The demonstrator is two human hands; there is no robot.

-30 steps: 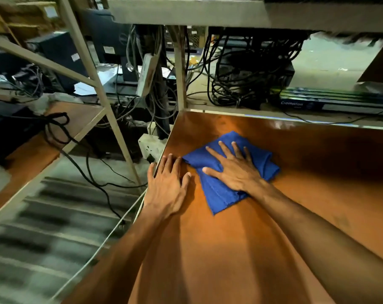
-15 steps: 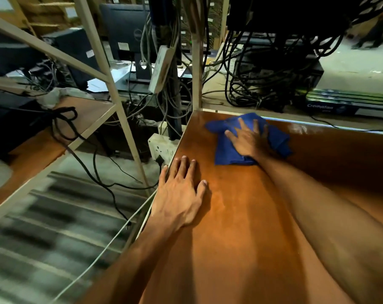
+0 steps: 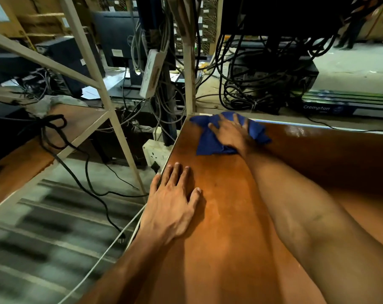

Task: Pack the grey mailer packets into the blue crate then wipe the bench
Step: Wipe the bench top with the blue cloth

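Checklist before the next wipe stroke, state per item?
1. Press: right hand lies flat on the blue cloth: ok.
2. Cloth position: on the bench, at its far left corner: ok.
3. Brace: left hand flat on the bench by the left edge, apart from the cloth: ok.
4. Hazard: white socket box sits beside the left edge, and neither cloth nor hand touches it: ok.
5. Packing done: grey mailer packets and blue crate are not in view: cannot tell.
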